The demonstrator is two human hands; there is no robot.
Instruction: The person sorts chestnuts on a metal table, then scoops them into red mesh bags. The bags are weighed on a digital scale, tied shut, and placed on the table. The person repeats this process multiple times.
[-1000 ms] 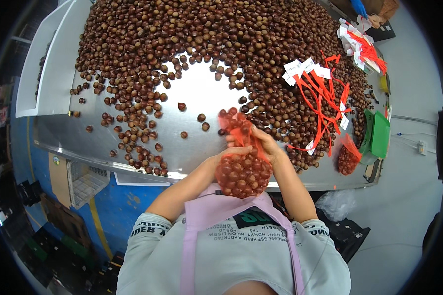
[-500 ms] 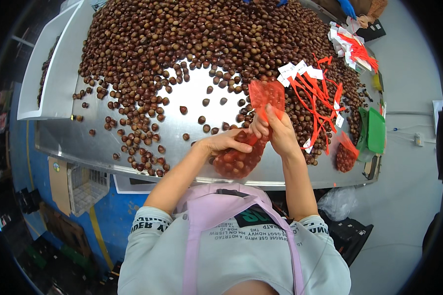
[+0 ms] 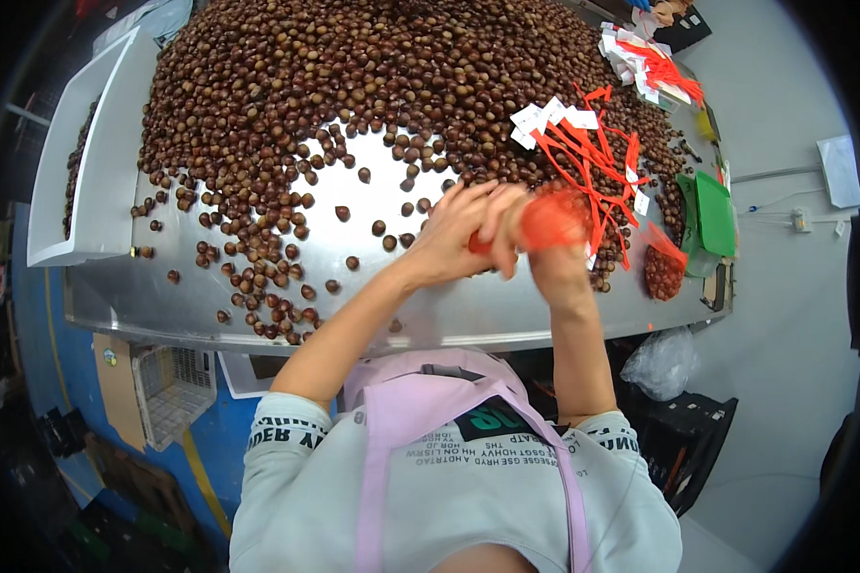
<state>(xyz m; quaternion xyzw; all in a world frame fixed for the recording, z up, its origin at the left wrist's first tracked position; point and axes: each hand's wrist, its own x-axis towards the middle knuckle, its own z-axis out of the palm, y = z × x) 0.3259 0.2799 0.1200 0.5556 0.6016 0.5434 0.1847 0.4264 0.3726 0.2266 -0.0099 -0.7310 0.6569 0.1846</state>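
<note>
My left hand point(image 3: 444, 239) and my right hand point(image 3: 545, 253) meet over the steel table point(image 3: 468, 315), closed around a red mesh bag point(image 3: 556, 218). Motion blurs the bag's top and my right fingers, and both hands hide much of the bag. Just beyond them lies a large heap of chestnuts point(image 3: 373, 67). Red straps point(image 3: 583, 172) with white tags point(image 3: 530, 121) lie on the nuts to the right of my hands. Farther right, a filled red mesh bag point(image 3: 664, 267) rests on the table.
A white bin point(image 3: 105, 162) holding chestnuts is at the left. Green plastic trays point(image 3: 712, 220) sit at the right edge. More tagged straps point(image 3: 664, 67) lie at back right, near a co-worker's hand point(image 3: 667, 13). A wire crate point(image 3: 172, 392) stands below the table's left side.
The bag and both hands have moved up, away from my body. My left hand has risen from the bag's lower bulge to beside my right, and the bag's bulk is now largely hidden.
</note>
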